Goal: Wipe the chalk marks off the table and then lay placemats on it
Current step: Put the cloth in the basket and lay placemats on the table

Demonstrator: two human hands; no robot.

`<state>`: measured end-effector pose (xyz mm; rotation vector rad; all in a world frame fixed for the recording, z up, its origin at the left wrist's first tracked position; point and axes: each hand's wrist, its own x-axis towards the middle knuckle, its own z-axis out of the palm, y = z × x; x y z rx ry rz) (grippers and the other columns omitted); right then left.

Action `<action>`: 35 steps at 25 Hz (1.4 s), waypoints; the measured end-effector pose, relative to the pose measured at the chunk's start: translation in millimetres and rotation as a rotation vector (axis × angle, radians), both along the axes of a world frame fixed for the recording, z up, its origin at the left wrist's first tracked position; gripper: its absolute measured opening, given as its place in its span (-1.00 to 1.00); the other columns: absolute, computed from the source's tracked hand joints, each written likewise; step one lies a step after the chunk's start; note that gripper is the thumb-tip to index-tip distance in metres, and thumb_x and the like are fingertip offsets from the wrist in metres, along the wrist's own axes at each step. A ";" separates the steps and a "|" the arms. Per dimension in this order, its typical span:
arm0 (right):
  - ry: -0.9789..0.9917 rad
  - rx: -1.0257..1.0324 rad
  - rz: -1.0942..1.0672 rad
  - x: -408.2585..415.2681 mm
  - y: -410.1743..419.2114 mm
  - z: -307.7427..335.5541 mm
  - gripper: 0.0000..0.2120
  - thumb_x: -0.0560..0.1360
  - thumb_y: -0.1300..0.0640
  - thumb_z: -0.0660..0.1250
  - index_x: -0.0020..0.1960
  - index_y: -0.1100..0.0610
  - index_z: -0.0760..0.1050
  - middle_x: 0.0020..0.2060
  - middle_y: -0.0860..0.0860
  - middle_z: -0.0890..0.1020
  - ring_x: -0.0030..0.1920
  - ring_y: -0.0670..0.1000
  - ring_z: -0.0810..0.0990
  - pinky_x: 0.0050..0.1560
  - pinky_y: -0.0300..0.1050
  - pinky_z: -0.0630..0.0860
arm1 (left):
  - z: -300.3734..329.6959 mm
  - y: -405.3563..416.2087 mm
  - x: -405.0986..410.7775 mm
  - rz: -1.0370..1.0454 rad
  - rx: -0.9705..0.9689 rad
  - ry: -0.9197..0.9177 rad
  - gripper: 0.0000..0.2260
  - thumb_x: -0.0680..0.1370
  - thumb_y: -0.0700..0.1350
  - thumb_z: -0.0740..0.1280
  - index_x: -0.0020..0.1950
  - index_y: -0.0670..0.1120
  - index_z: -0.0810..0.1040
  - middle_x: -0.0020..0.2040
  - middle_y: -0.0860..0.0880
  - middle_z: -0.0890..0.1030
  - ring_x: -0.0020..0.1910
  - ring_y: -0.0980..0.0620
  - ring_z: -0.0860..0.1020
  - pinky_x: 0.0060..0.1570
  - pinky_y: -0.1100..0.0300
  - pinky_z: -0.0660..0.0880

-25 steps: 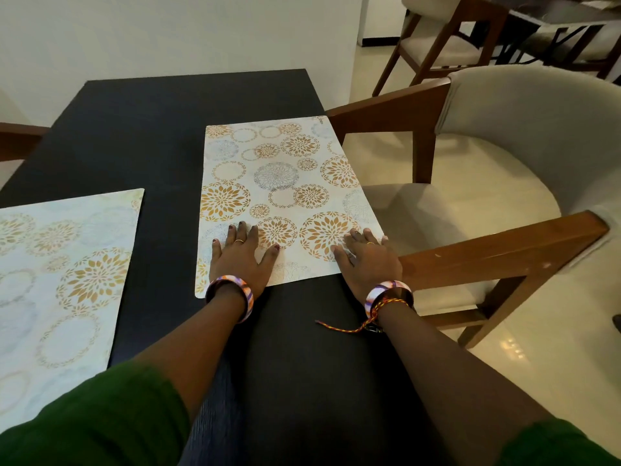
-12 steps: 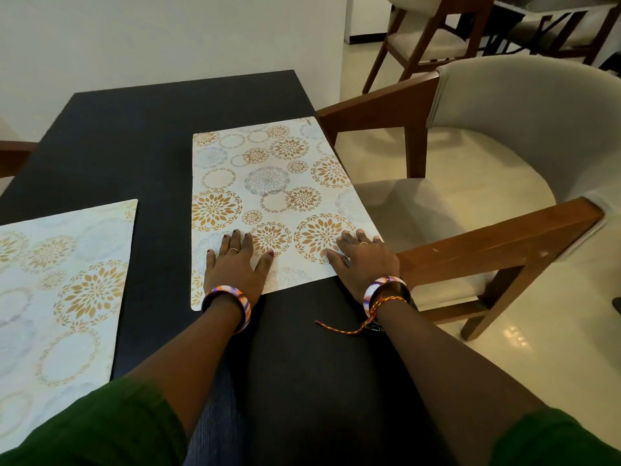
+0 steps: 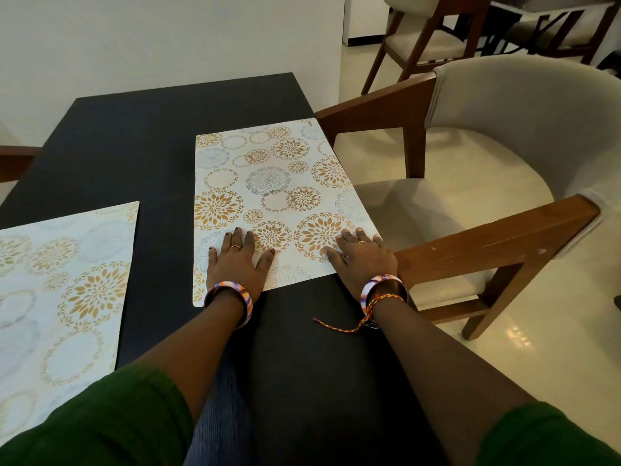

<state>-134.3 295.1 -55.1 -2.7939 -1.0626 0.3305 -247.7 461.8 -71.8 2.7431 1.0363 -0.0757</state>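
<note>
Two placemats lie on the dark table [image 3: 134, 136]: one [image 3: 60, 290] at nine o'clock, another [image 3: 268, 196] at centre. Your left hand [image 3: 235, 260] and right hand [image 3: 361, 257] press flat on its near edge, fingers straight, grasping nothing. At three o'clock its corner overhangs; push unevenly and it could slide off.

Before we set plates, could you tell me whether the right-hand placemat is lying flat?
Flat: the placemat lies spread on the table, corners down.
</note>
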 end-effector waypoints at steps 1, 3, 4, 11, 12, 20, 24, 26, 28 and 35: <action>0.002 -0.001 0.000 -0.2 0.0 0.0 -0.48 0.62 -0.15 -0.06 0.49 0.07 0.21 0.50 -0.03 0.21 0.52 0.03 0.07 0.49 0.01 -0.02 | 0.0 0.2 0.0 -0.001 0.000 0.004 -0.44 0.61 0.17 -0.04 0.54 -0.06 -0.02 0.56 -0.05 -0.04 0.54 -0.01 -0.09 0.50 -0.01 -0.14; 0.005 0.001 0.000 -0.3 -0.4 -0.2 -0.48 0.62 -0.15 -0.06 0.49 0.08 0.21 0.50 -0.02 0.21 0.52 0.03 0.07 0.49 0.01 -0.02 | -0.5 0.4 -0.1 -0.002 0.000 0.004 -0.44 0.61 0.17 -0.04 0.54 -0.06 -0.02 0.56 -0.05 -0.04 0.54 -0.01 -0.09 0.49 -0.01 -0.14; 0.005 0.002 0.000 -0.5 -0.7 -0.3 -0.49 0.62 -0.14 -0.06 0.49 0.08 0.21 0.50 -0.02 0.21 0.52 0.03 0.07 0.49 0.01 -0.02 | -0.5 0.3 -0.2 -0.002 0.000 0.001 -0.44 0.60 0.17 -0.04 0.54 -0.06 -0.01 0.56 -0.05 -0.04 0.54 -0.01 -0.09 0.49 -0.01 -0.14; 0.005 -0.005 0.004 -0.5 -1.1 0.5 -0.48 0.62 -0.15 -0.06 0.49 0.08 0.20 0.50 -0.02 0.20 0.52 0.04 0.07 0.49 0.01 -0.03 | 0.6 -0.5 -1.2 -0.007 0.010 0.017 -0.44 0.61 0.16 -0.06 0.54 -0.07 -0.03 0.56 -0.05 -0.05 0.54 -0.02 -0.09 0.49 -0.01 -0.14; 0.004 -0.004 0.001 -0.6 -1.1 0.4 -0.48 0.62 -0.15 -0.06 0.49 0.08 0.20 0.50 -0.02 0.21 0.52 0.04 0.07 0.49 0.01 -0.03 | 0.6 -0.5 -0.8 -0.010 0.009 0.018 -0.44 0.61 0.16 -0.06 0.54 -0.07 -0.03 0.56 -0.06 -0.05 0.54 -0.02 -0.09 0.49 -0.01 -0.14; -0.005 -0.012 -0.002 -0.5 -0.1 0.2 -0.48 0.62 -0.16 -0.06 0.49 0.07 0.21 0.50 -0.03 0.21 0.52 0.03 0.07 0.49 0.02 0.00 | 1.2 1.7 1.6 -0.024 0.010 0.016 -0.45 0.61 0.16 -0.06 0.54 -0.07 -0.03 0.56 -0.06 -0.05 0.54 -0.02 -0.09 0.49 -0.01 -0.13; -0.017 -0.025 0.011 -3.0 -1.8 4.3 -0.48 0.61 -0.18 -0.05 0.48 0.04 0.22 0.50 -0.05 0.21 0.52 0.02 0.09 0.47 0.00 0.09 | 0.9 8.1 0.6 -0.050 -0.007 0.012 -0.45 0.61 0.16 -0.05 0.54 -0.07 -0.02 0.56 -0.04 -0.04 0.54 0.00 -0.09 0.49 0.00 -0.13; -0.013 -0.028 0.016 -3.3 -2.4 6.2 -0.48 0.61 -0.18 -0.05 0.48 0.03 0.22 0.50 -0.06 0.21 0.52 0.02 0.08 0.47 -0.01 0.10 | 0.6 9.2 -0.2 -0.049 -0.011 0.006 -0.45 0.61 0.15 -0.04 0.54 -0.07 -0.02 0.56 -0.04 -0.04 0.54 0.00 -0.09 0.49 0.00 -0.13; -0.006 -0.030 0.013 -3.4 -3.0 6.7 -0.48 0.62 -0.18 -0.05 0.48 0.03 0.22 0.50 -0.06 0.20 0.52 0.02 0.08 0.46 -0.01 0.10 | 0.1 8.2 -0.7 -0.043 -0.011 -0.001 -0.45 0.61 0.15 -0.04 0.54 -0.06 -0.02 0.56 -0.04 -0.04 0.54 0.00 -0.09 0.49 0.01 -0.13; -0.016 -0.016 -0.008 -5.1 -1.8 7.5 -0.48 0.61 -0.19 -0.04 0.47 0.02 0.23 0.49 -0.06 0.22 0.51 0.04 0.10 0.45 0.01 0.15 | -0.9 6.5 0.9 -0.035 0.000 -0.001 -0.45 0.61 0.15 -0.05 0.54 -0.07 -0.03 0.56 -0.05 -0.04 0.54 -0.01 -0.09 0.50 0.01 -0.13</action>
